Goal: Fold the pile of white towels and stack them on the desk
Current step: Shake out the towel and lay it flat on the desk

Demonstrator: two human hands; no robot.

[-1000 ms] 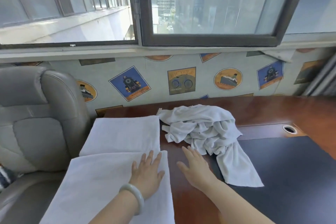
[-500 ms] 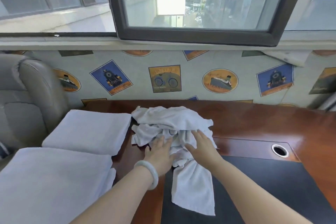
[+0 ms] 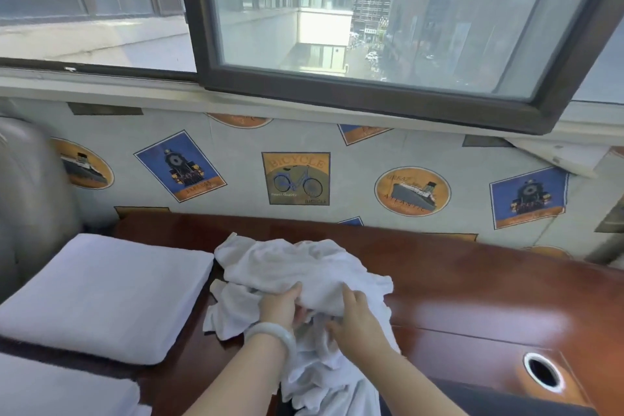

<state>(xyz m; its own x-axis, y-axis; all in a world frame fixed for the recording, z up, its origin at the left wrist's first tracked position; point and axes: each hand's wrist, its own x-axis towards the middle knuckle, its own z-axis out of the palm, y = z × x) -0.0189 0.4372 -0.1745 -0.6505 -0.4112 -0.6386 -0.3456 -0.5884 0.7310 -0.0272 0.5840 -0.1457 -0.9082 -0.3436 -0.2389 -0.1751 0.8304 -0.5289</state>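
White towel pile (image 3: 304, 267) lies on worktop (image 3: 472, 287) under my left hand (image 3: 280, 307) & right hand (image 3: 358, 321), both clamped on its near fold, prob. to pull one free; folded stack (image 3: 101, 294) just left.

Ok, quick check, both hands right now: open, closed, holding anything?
Left hand: closed, gripping the crumpled towel pile.
Right hand: closed, fingers and thumb pinching the same pile.
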